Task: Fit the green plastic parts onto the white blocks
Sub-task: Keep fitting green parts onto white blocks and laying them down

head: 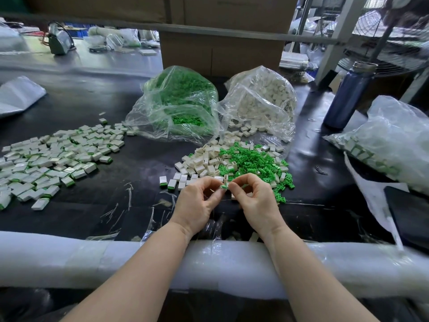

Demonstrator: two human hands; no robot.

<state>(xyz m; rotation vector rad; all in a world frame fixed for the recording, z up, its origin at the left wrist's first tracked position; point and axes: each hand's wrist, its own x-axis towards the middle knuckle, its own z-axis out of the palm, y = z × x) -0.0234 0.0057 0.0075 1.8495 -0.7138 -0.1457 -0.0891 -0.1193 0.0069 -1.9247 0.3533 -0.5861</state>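
While both curled hands meet, the left hand (200,199) and right hand (255,198) pinch one small green plastic part (224,186).

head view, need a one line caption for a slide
Both hands, left and right, pinch a green plastic part at a white block, finished pieces heaped to the left.

1. Both bare forearms reach forward side by side, wrists near each other, hands meeting at the middle.
2. The left hand (199,198) has its fingers curled inward, thumb and fingertips pinched together at its right edge.
3. The right hand (253,196) mirrors it, fingers curled, thumb and forefinger pinched toward the left hand.
4. The fingertips of the two hands nearly touch, backs of the hands facing up.
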